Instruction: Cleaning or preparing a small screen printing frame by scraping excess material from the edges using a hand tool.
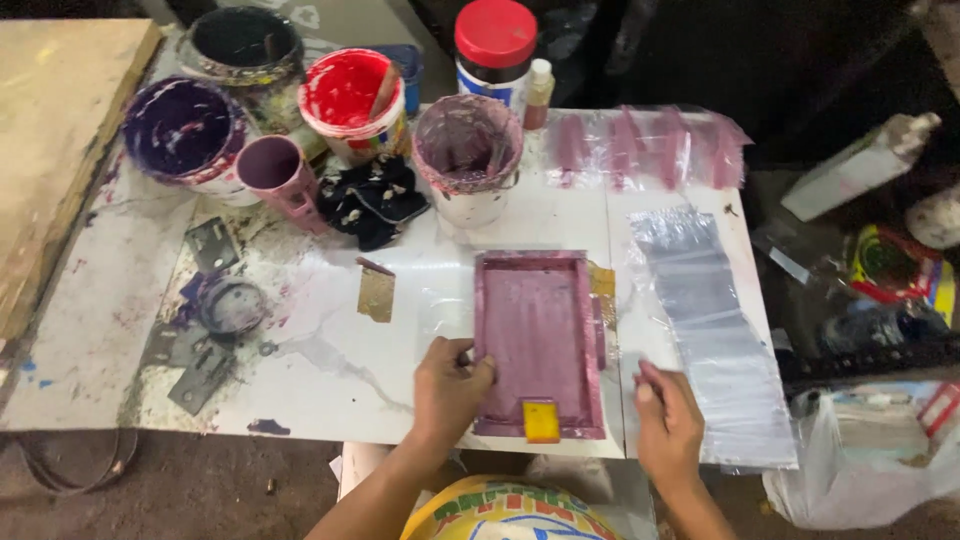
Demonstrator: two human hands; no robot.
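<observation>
1. The purple frame (pixel 540 340) lies flat on the desk (pixel 330 370), near its front edge; it looks stiff, light and paint-slick, best held by its rim.
2. The left hand (pixel 450 385) grips the frame's left rim, fingers curled.
3. The right hand (pixel 668 425), loosely curled, seems to touch the clear plastic sheet (pixel 715 330).

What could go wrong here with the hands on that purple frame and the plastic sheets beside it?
The left hand grips the edge of the paint-coated purple frame, so wet paint could smear onto skin and then the table. The right hand rests by the clear plastic sheets, which overhang the table's edge and might slide off. The open paint bucket stands close behind the frame; a careless lift could tip it.
</observation>
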